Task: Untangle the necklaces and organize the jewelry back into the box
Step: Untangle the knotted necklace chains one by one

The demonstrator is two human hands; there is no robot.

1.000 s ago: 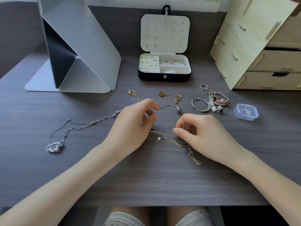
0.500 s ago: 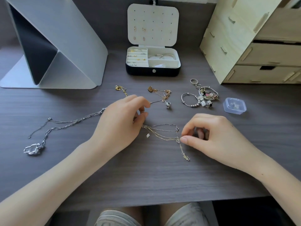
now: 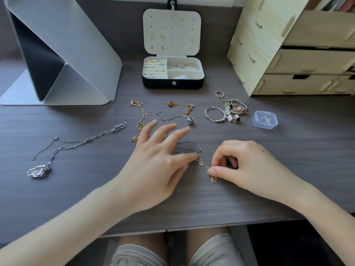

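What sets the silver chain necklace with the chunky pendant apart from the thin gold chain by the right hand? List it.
The silver chain necklace lies untouched; the thin gold chain is pinched by the right hand. Silver carries a large irregular pendant, gold a tiny charm. Both lie on the dark wooden table.

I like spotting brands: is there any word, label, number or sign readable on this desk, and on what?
No text can be read anywhere.
What look like book spines behind the wooden drawer unit: too blurred to read.
The jewelry box and the small clear plastic case: no lettering visible.
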